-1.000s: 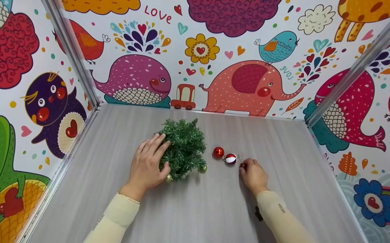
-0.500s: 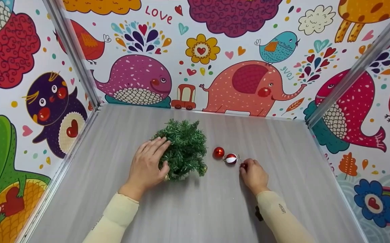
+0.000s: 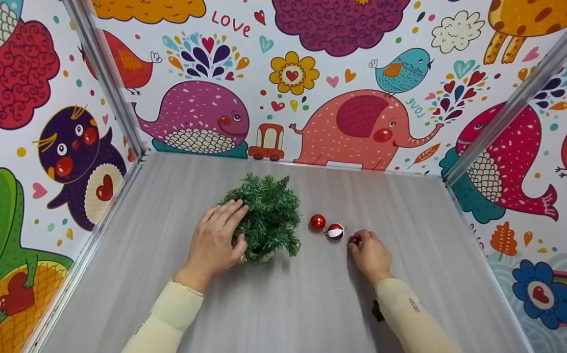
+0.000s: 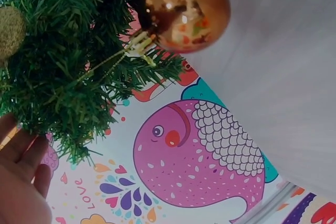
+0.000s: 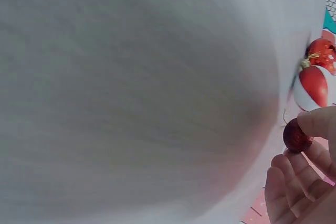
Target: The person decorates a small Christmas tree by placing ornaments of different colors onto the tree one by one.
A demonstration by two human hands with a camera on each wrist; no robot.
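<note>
A small green Christmas tree (image 3: 269, 215) stands near the middle of the table. My left hand (image 3: 216, 238) rests against its left side, fingers mostly straight among the outer branches. In the left wrist view a shiny gold bauble (image 4: 189, 11) hangs from the tree by a gold thread, and a glittery gold ball (image 4: 9, 32) shows at the left edge. To the right of the tree, my right hand (image 3: 371, 255) pinches a small dark red bauble (image 5: 297, 136) between thumb and fingers. Just left of that hand lie a red-and-white bauble (image 3: 335, 231) and a shiny red bauble (image 3: 317, 222).
The grey wood-grain table (image 3: 283, 314) is walled at the back and sides by panels printed with cartoon animals (image 3: 361, 127). Metal posts (image 3: 107, 78) stand at the back corners.
Under my left hand the tree has turned a little, and its branches on the left have shifted outward. My right hand has hardly moved and keeps its pinch on the dark red bauble.
</note>
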